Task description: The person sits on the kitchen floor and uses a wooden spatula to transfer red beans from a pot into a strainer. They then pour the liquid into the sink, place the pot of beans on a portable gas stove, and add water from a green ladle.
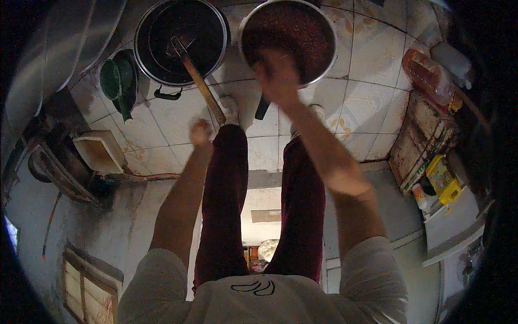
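My right hand (279, 73) is blurred and reaches over the near rim of a round metal pot (313, 36) filled with dark reddish-brown grains or beans. Its fingers are too blurred to tell whether they hold anything. A black handle (263, 107) juts out below that hand. To the left stands a large dark pot (220, 67) with a metal rim and a black side handle (167, 94). A long wooden handle (202, 87) with a wire end leans out of it towards my left knee. My left hand (200, 131), also blurred, is beside that knee, apart from the wooden handle.
Green plastic scoops or ladles (117, 79) lie on the tiled floor (259, 148) left of the dark pot. Further left is an off-white plastic container (101, 152). At the right are large plastic bottles (427, 75), a worn wooden box (419, 133) and a yellow plastic basket (443, 178).
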